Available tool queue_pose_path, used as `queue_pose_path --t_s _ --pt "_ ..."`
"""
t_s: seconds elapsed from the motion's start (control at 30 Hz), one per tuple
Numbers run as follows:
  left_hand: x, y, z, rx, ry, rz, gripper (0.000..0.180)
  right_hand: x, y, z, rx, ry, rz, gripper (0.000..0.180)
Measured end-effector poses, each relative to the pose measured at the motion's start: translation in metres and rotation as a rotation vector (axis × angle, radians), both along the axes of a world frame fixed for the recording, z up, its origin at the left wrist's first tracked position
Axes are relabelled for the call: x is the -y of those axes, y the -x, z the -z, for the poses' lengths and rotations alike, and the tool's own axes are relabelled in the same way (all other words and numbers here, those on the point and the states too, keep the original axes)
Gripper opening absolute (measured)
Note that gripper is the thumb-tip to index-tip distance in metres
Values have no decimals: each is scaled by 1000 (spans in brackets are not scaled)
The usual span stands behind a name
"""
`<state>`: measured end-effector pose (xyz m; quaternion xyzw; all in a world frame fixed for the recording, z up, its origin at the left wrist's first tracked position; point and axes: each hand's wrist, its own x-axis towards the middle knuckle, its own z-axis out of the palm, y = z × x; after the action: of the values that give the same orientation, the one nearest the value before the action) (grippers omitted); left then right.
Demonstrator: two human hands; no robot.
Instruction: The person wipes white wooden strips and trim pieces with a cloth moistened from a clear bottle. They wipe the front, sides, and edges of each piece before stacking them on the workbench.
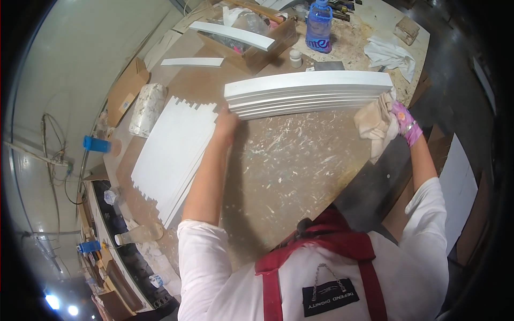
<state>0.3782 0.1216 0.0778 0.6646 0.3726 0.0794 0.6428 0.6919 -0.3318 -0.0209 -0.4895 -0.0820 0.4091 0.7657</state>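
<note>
Gripping board stack [308, 94] ends, L hand [226, 124] & R hand [402, 119].

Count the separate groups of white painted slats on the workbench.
4: a stack between both hands, a flat row at left, one slat behind it, one slat across the cardboard box. Others may be hidden.

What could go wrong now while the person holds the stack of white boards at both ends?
1. The stack of white boards is uneven at the left hand; boards may slide apart.
2. The right hand presses a rag at the table edge; the stack's end could slip off.
3. The blue bottle stands close behind and might tip.
</note>
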Motion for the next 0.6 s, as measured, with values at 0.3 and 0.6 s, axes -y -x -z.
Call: queue_pose_path --t_s 0.3,0.6 --pt "72 64 33 181 -19 -83 60 -31 -21 -46 343 407 -103 30" --pt "50 39 19 -66 -57 -87 43 -16 -52 -5 1235 570 -296 36"
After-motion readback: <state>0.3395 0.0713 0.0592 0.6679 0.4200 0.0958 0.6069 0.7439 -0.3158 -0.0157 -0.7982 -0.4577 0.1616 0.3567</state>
